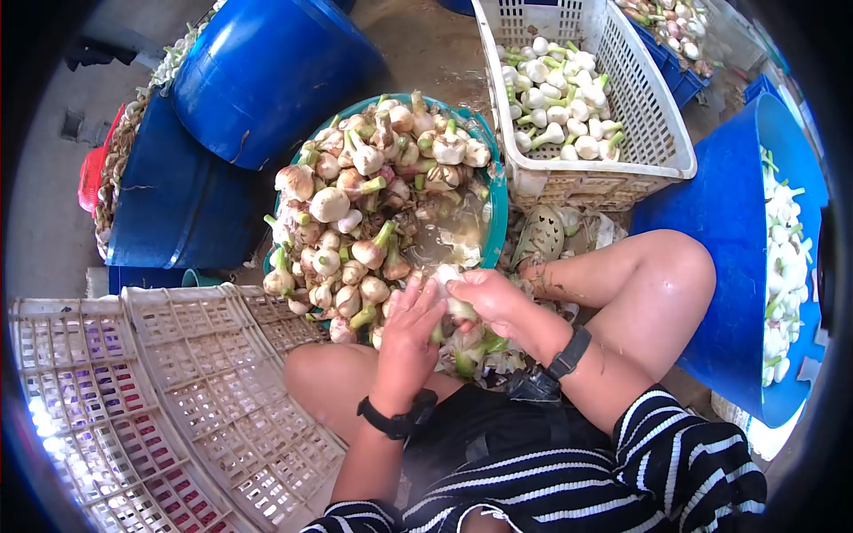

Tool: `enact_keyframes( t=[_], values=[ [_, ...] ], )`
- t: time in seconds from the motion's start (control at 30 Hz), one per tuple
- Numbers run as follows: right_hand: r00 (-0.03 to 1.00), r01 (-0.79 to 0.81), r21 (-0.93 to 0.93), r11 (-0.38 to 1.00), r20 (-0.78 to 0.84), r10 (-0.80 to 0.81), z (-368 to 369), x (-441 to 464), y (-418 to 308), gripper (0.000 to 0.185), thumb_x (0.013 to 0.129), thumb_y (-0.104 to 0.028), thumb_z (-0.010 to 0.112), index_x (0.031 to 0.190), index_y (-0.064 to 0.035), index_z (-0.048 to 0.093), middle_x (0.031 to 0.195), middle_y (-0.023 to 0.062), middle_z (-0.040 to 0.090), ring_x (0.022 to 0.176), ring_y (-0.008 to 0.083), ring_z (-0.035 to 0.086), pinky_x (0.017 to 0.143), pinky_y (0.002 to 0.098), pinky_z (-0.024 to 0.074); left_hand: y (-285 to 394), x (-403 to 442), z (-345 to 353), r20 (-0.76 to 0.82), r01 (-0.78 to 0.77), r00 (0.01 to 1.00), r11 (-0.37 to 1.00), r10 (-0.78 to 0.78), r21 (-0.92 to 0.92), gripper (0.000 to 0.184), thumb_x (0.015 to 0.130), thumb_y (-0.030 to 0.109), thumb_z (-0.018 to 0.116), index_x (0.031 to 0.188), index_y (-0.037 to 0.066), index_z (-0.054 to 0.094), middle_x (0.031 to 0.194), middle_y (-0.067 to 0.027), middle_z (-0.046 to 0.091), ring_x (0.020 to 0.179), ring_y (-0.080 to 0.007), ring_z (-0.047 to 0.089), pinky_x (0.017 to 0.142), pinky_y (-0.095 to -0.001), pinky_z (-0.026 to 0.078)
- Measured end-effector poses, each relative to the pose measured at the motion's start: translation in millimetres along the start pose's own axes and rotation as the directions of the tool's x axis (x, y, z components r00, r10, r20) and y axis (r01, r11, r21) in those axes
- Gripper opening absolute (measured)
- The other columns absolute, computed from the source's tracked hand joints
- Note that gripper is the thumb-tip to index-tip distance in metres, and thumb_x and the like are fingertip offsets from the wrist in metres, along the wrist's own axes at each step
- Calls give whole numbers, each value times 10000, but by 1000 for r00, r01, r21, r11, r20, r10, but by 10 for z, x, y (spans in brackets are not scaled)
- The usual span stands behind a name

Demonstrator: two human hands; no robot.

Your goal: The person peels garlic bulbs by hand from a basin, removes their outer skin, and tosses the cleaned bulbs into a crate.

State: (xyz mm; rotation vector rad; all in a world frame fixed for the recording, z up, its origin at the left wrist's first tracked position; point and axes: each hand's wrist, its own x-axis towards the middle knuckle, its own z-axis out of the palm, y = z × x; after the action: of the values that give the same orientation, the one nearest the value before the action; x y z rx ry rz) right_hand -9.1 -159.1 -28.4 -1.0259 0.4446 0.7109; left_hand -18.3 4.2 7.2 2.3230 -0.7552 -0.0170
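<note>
Fingers of the right hand [498, 300] closed around one garlic bulb [448, 274], thumb along its upper side. Left hand [410, 322] has fingers together, nearly straight, tips up against the bulb's left side; can't tell if they grip or only touch. Key relation: bulb sits between both sets of fingertips, right hand has the fuller hold, so neither hand is clearly farther off. Long axis looks slanted, pale head up and away from the body, greenish stem down toward the right palm; stem end partly hidden. Location: over the near rim of the teal basin [497, 200], right of its middle. In the basin: heap of unpeeled garlic bulbs [330, 204], plus water with loose skins [449, 238] at its right side. Just beyond the basin, to the right: white crate [656, 98] holding cleaned garlic bulbs [558, 99]. Farther right of the basin, blue tub [711, 209]. Left and near of the basin, slatted plastic crates [191, 369]. Behind-left of it, tilted blue barrel [275, 80].
</note>
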Motion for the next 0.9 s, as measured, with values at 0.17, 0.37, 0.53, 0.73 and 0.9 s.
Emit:
enact_keyframes(
  t=[0.17,0.37,0.53,0.73,0.9],
  values=[
    [917,309,258,915,174,-359,20,-262,94,211,899,-138,455,1054,-1,499,937,117,586,747,210,608,677,351,510,-266,-117,118,211,203,690,-95,-692,-975,264,859,227,564,1092,102,564,1055,-75,602,1011,-210,559,896,-325,448],
    [713,642,486,593,-93,-695,-390,-702,-453,230,890,-144,459,1067,-11,523,991,140,610,825,238,620,689,356,519,-449,-214,5,563,76,455,-599,-690,-797,361,864,492,461,979,161,546,773,29,551,519,-65,430,419,-170,359],
    [924,190,-964,184,113,-366,-466,-490,-265,392,820,-426,538,840,-44,627,711,119,625,669,259,623,575,347,487,-471,-160,-29,546,151,377,-532,-748,-833,324,881,471,437,890,166,547,688,38,526,473,-76,394,395,-207,301],
    [576,646,-698,307,182,-797,349,-167,23,285,729,-263,676,876,-28,612,849,142,609,747,289,596,624,346,487,-165,-47,122,368,278,366,-277,-854,-920,308,906,414,402,912,136,537,701,15,535,508,-88,422,405,-220,309],
    [621,504,-829,242,153,-769,-18,101,278,142,755,-191,585,822,-67,577,773,110,554,716,286,582,624,404,483,-174,-40,57,160,281,344,-61,-925,-958,327,915,370,408,945,58,502,706,-34,556,512,-107,482,428,-223,394]
  ],
)
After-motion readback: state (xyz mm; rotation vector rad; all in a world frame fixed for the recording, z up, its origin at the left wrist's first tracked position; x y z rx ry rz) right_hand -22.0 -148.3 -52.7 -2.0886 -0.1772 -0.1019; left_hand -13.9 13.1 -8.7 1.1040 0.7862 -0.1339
